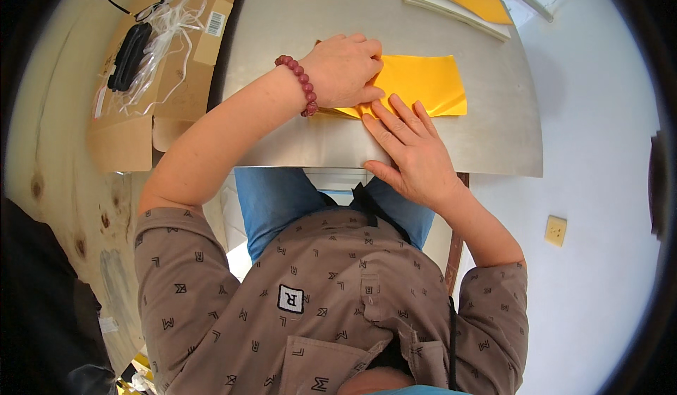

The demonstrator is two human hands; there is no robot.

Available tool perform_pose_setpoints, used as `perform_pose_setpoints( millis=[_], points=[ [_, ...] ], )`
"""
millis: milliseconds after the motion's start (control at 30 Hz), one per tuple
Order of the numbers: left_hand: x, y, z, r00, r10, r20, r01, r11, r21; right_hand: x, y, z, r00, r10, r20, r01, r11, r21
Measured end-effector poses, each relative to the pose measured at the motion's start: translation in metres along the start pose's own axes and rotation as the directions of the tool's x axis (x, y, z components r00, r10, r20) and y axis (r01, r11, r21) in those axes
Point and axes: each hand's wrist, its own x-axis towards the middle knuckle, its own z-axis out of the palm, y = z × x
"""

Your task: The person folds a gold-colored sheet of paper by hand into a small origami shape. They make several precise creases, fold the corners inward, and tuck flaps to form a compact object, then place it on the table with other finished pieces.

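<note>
Brown shirt [331, 289] fills the lower centre. Yellow sheet [427, 78] lies upper centre; left hand [342, 71] curls over its left end, grip unclear, right hand [417, 157] spread open at its lower edge. Uneven pressure might crease it. Beneath, metal tabletop [501, 145]; cardboard box [187, 88] upper left, white wall [599, 275] right.

Single view: head-worn fisheye, near range, looking steeply down. Table [486, 141] spans upper middle, yellow sheet [423, 85] above centre, brown shirt [331, 268] fills lower middle; straight edges bend toward dark rim.
</note>
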Motion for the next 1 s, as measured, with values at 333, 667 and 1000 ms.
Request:
perform_pose_setpoints(
  millis=[333,667,1000],
  points=[
    [-0.018,-0.007,0.002,1.000,0.018,-0.003,-0.018,0.994,-0.111,-0.022,0.005,0.003,0.984,0.165,-0.073,-0.161,0.985,0.065],
    [-0.019,-0.006,0.001,1.000,0.001,0.007,0.000,0.997,-0.082,-0.048,0.048,-0.033,0.878,0.470,-0.093,-0.475,0.879,-0.046],
    [-0.021,-0.006,0.003,1.000,-0.014,0.021,0.016,0.996,-0.089,0.064,0.066,0.015,0.974,0.162,-0.157,-0.155,0.986,0.052]
  ],
)
